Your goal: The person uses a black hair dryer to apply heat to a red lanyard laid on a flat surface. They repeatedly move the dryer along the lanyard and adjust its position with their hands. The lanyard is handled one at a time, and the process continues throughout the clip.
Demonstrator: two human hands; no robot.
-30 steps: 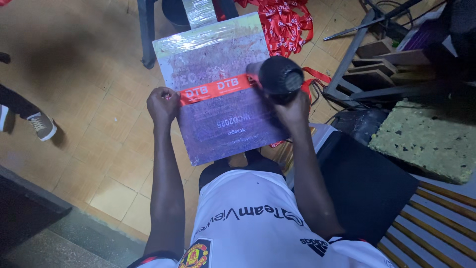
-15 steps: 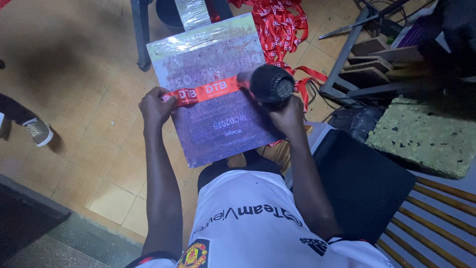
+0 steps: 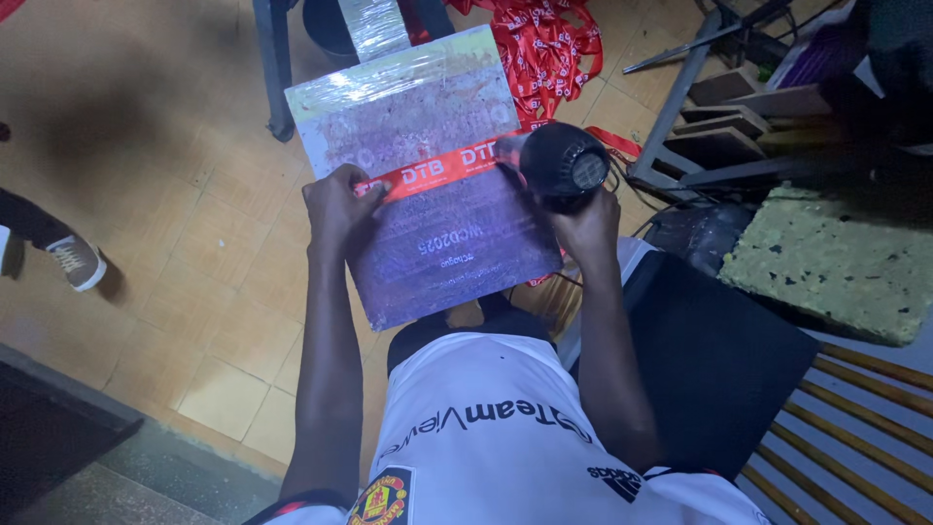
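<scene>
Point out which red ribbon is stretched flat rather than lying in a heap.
The red ribbon across the plastic-wrapped board, pinned by the left hand. The other ribbons lie tangled on the floor beyond.

- The tiled floor point(image 3: 185, 243) is tan and worn, carrying everything here.
- A heap of red lanyards point(image 3: 544, 49) lies on it at the far side.
- A sneaker point(image 3: 78, 262) stands on the tiles to the left.
- Metal stand legs point(image 3: 671, 126) rest on it, right.
</scene>
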